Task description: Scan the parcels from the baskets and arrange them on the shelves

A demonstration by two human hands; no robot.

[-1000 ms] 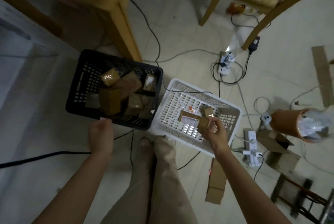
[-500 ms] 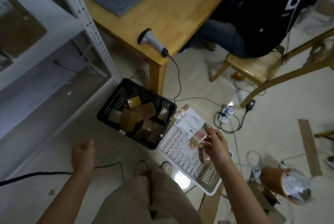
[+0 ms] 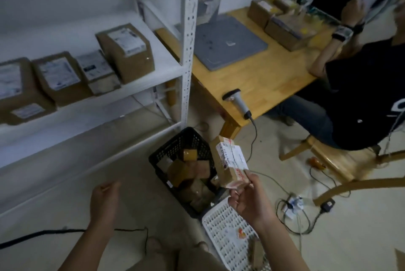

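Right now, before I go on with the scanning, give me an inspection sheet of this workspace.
Surface: pale floor; both baskets stand on it.
Job's things: brown cardboard parcel with white label, held up; black plastic basket holds several brown parcels; white plastic basket has little inside; white metal shelf carries four labelled brown boxes; grey handheld scanner lies on the wooden table.
Clutter: cardboard boxes at the table's far end.
Hands: right hand grips the parcel's lower end; left hand open, holding nothing.
Cables: scanner's cable hangs off the table; black cable crosses the floor; cords tangle at a white power strip.
Surroundings: seated person in dark shirt on a wooden chair.
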